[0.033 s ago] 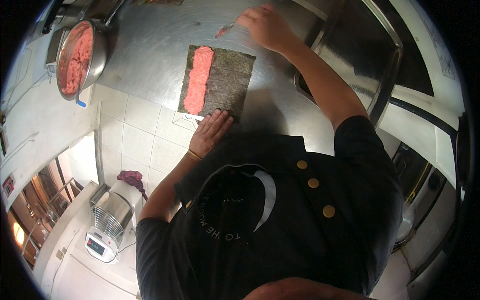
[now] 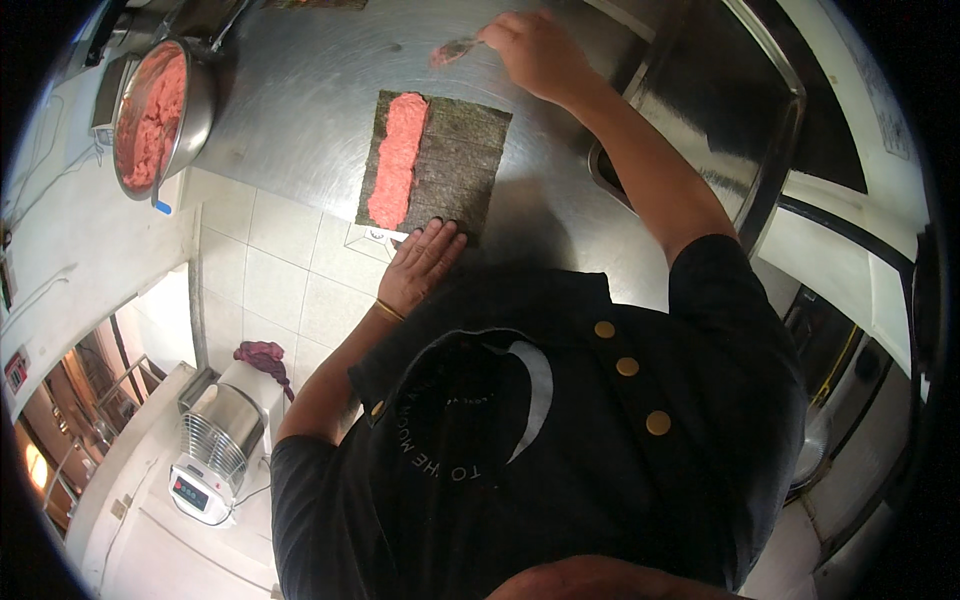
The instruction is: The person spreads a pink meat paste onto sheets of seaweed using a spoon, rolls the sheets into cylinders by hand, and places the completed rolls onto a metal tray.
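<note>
A dark seaweed sheet (image 2: 455,165) lies on the steel worktop (image 2: 290,110), with a long strip of pink minced paste (image 2: 395,160) along its left side. My left hand (image 2: 420,262) rests with fingers extended on the sheet's lower edge. Above the sheet, my right hand (image 2: 525,50) is closed on the handle of a small spoon-like utensil (image 2: 450,54), smeared pink and blurred, held just over the metal.
At the upper left stands a steel bowl (image 2: 160,120) of pink paste with a blue-handled utensil in it. A recessed steel basin (image 2: 610,175) is at the right. Below left, a mixer (image 2: 215,440) with a purple cloth (image 2: 262,355) sits on a white surface.
My right hand and its utensil have shifted very slightly, the utensil's end a little upward. My left hand has not visibly moved.
</note>
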Tool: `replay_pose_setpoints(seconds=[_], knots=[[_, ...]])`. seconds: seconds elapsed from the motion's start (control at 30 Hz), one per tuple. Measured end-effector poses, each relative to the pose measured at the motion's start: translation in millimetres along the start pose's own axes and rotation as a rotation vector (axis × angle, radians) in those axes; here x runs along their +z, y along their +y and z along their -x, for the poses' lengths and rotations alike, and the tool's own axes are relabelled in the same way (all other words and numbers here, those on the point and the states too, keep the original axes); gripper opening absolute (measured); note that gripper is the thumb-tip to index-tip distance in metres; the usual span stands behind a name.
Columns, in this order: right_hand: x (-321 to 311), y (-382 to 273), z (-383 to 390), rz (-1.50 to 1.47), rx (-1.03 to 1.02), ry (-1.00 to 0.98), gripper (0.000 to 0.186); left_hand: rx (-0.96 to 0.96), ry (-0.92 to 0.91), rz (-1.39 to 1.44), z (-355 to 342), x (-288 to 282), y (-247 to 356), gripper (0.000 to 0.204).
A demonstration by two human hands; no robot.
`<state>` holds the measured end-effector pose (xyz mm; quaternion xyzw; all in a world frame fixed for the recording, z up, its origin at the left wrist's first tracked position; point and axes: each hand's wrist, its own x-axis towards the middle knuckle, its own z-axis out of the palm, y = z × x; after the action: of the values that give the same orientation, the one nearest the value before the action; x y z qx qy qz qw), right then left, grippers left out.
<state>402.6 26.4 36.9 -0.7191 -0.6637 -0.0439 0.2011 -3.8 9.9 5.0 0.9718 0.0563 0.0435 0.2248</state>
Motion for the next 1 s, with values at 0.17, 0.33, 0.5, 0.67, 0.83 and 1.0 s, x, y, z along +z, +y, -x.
replay_pose_setpoints(seconds=[0.17,0.33,0.5,0.67,0.83,1.0], knots=[[-14,-49,15,-0.143,-0.025,-0.052,0.027,0.092,-0.009,-0.058,-5,-12,-11,0.061],[9,-70,4,0.01,-0.154,-0.054,0.023,0.122,-0.061,-0.038,-10,-21,-15,0.061],[-4,-71,-5,0.076,-0.1,-0.05,0.02,0.194,-0.063,-0.099,-10,-20,-22,0.061],[3,-85,3,0.112,-0.099,-0.061,0.024,0.228,0.041,0.046,-13,-38,-30,0.048],[-22,-72,6,0.083,0.233,-0.002,0.024,0.134,0.282,-0.012,-34,-75,-81,0.042],[-22,-124,33,-0.12,0.534,-0.031,0.028,-0.028,0.185,-0.149,-61,-108,-133,0.054]])
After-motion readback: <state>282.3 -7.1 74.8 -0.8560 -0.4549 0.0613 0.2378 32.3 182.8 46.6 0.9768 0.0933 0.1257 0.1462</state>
